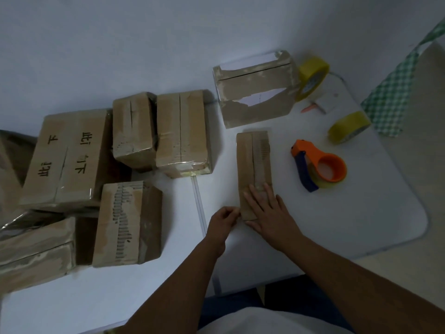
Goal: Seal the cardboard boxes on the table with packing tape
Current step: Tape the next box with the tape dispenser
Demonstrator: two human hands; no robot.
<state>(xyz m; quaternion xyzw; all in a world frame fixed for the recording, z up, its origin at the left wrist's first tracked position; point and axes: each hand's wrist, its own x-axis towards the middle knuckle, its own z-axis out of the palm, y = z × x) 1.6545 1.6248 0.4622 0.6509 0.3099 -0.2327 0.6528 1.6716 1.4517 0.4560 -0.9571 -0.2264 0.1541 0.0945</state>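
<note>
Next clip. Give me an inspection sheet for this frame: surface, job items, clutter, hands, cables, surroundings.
Surface: white table, rounded corner at right.
Job's things: small flat cardboard box under the hands; orange tape dispenser to its right; two yellowish tape rolls; torn box behind; cluster of boxes at left.
Clutter: small orange object, too small to tell.
Hands: right hand lies flat on the small box's near end; left hand pinches at its near left corner.
Cables: nothing seen.
Surroundings: white wall; green checked cloth at right.
</note>
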